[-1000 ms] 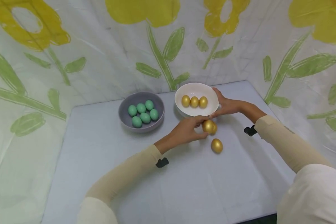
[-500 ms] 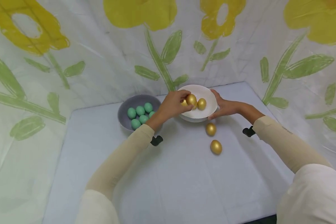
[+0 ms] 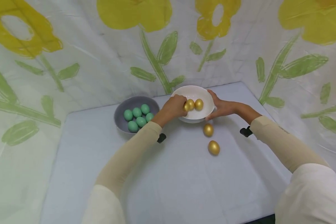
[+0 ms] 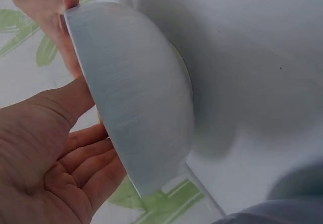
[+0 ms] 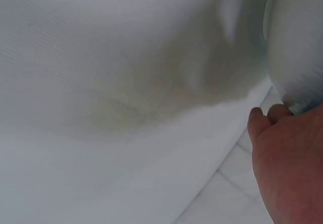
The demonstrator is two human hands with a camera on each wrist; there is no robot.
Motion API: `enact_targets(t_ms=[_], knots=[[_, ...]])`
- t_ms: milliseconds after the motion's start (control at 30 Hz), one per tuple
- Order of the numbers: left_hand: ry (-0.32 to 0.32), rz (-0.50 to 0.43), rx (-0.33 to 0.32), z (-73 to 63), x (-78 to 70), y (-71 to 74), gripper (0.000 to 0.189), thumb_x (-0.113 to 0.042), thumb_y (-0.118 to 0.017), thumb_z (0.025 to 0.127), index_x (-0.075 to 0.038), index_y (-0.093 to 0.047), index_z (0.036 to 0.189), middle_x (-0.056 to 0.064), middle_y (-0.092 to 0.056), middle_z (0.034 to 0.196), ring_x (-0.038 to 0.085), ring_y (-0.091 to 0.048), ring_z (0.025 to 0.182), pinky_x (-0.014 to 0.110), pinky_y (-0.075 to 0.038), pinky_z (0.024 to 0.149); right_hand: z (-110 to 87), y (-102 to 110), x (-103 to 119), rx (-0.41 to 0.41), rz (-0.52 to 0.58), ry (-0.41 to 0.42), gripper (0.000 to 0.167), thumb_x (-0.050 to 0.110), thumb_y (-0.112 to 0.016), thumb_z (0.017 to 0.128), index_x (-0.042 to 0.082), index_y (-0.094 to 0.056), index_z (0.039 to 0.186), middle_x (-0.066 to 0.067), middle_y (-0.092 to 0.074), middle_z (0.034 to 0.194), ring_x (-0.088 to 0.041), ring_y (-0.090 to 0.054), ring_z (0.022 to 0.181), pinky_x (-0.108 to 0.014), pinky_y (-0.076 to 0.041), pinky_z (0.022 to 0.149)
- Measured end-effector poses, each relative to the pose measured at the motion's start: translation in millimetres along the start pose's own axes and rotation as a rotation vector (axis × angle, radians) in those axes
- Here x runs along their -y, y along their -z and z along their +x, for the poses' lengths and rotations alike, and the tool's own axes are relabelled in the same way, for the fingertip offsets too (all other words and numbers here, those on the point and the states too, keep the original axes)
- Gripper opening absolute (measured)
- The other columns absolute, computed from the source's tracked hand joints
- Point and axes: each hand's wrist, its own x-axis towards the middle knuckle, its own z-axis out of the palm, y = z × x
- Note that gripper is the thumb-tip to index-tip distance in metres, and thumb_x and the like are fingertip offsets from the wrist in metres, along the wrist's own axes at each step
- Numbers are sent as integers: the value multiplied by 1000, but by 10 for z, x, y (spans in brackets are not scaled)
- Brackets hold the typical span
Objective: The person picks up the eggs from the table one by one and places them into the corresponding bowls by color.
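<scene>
A white bowl stands at the back of the table with golden eggs inside. My left hand reaches over its left rim. Thumb and fingertips are around a golden egg, which the hand partly covers. The left wrist view has the bowl wall hiding those fingertips. From the right side, my right hand holds the bowl by its rim, the thumb low in front and the fingers behind. Two golden eggs, a nearer one and a farther one, lie on the table in front of the bowl.
A grey bowl with several green eggs stands left of the white one, partly behind my left forearm. The pale tablecloth stretches toward me. A flower-printed curtain hangs right behind the table.
My left hand has carried one golden egg from the table up into the white bowl and lowered it at the left side. My right hand keeps holding the bowl.
</scene>
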Motion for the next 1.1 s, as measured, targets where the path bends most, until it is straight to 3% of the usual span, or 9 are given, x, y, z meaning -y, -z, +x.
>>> enact_targets(t_ms=[167, 367, 600, 933, 1100], knots=[[48, 90, 21, 7, -80, -25, 24, -14, -82, 89, -6, -69, 107, 8, -64, 104, 23, -59, 93, 36, -53, 79, 11, -10, -2, 0, -10, 3, 139, 39, -89, 87, 20, 26, 164, -16, 13, 174, -39, -3, 161, -66, -14, 126], [118, 136, 42, 27, -136, -25, 29, -13, -81, 90, -5, -68, 114, 12, -64, 115, 25, -61, 99, 38, -57, 81, 21, -5, -9, 0, -16, 13, 138, 38, -88, 87, 24, 26, 163, -15, 14, 174, -38, -2, 161, -65, -13, 126], [154, 163, 60, 90, -168, -64, 41, -9, -85, 88, -5, -67, 125, 13, -64, 124, 28, -64, 109, 41, -60, 88, 24, -12, -36, -4, -12, 9, 139, 38, -89, 87, 21, 25, 164, -14, 14, 174, -37, -2, 161, -63, -13, 127], [181, 232, 83, 111, -222, -125, 36, -6, -64, 103, -9, -64, 138, 14, -64, 131, 30, -65, 118, 42, -59, 94, 18, -15, -33, 3, -11, 20, 138, 38, -89, 87, 21, 24, 164, -14, 12, 174, -36, -2, 161, -64, -13, 127], [185, 227, 100, 123, -259, -105, 38, -7, -63, 105, -8, -61, 143, 15, -63, 133, 31, -64, 119, 41, -59, 95, -8, 11, -10, -1, -14, 22, 138, 36, -89, 87, 19, 24, 164, -15, 14, 174, -38, 0, 161, -64, -12, 127]])
